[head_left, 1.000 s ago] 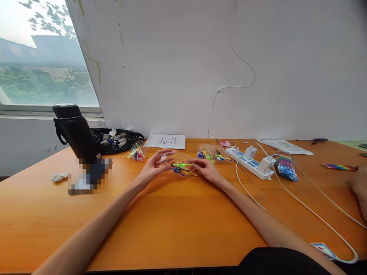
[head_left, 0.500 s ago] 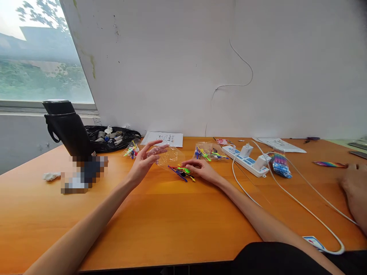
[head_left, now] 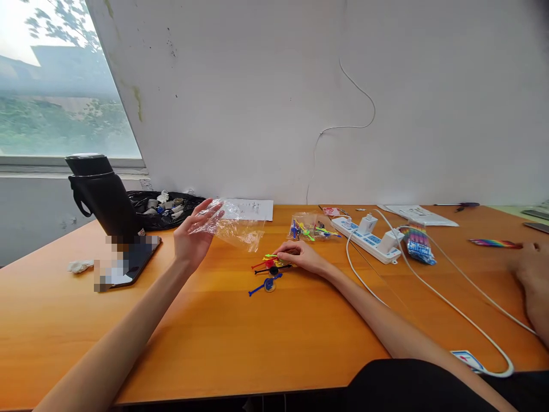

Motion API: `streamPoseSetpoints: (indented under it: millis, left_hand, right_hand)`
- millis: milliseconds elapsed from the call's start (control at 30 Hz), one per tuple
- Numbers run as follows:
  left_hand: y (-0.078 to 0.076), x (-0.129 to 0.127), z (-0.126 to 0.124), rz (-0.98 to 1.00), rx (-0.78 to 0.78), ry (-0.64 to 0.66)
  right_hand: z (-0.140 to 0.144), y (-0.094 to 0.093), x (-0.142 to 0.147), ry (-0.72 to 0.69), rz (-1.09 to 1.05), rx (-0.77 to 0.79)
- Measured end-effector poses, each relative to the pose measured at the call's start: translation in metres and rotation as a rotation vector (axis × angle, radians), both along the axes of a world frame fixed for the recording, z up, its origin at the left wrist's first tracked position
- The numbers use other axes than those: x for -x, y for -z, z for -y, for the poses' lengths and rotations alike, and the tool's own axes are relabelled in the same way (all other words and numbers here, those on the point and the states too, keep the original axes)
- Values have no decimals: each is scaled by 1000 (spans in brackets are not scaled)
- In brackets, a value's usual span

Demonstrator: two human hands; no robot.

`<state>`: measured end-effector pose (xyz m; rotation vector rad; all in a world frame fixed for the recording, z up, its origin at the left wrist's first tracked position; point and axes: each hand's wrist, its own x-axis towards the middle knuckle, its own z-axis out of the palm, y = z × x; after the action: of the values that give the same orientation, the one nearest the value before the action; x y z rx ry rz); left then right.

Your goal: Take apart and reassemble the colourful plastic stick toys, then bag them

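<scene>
In the head view, the left hand [head_left: 195,237] was raised above the worktop [head_left: 257,337], its grip closed lightly on a crumpled clear plastic bag [head_left: 234,228] that looked empty and hung open toward the right. The right hand [head_left: 300,256] rested low on the worktop, fingers pinched narrow on a small heap of coloured plastic picks [head_left: 272,264], red, black, green and yellow, lying loose just beneath the bag. One blue pick [head_left: 263,286] lay slightly apart, nearer the person. So the emptying looked done: the picks were out and the bag was clear of them. Further back, another filled bag of picks [head_left: 311,228] sat unopened beside the white power strip [head_left: 371,233]. Another person's hand [head_left: 532,272] rested at the far right edge.
</scene>
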<state>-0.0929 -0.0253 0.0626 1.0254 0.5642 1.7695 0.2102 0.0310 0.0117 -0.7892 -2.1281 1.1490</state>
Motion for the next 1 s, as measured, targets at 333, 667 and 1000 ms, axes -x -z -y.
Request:
streamPoseSetpoints:
  millis: [333, 667, 1000]
  left_hand:
    - [17, 38, -24, -317, 102, -396]
    - [64, 94, -51, -1182, 462, -818]
    - [52, 72, -35, -1275, 468, -1039]
  right_hand:
    - [1, -1, 0, -30, -6, -6]
    - [2, 0, 0, -23, -6, -18]
    - [3, 4, 3, 6, -50, 44]
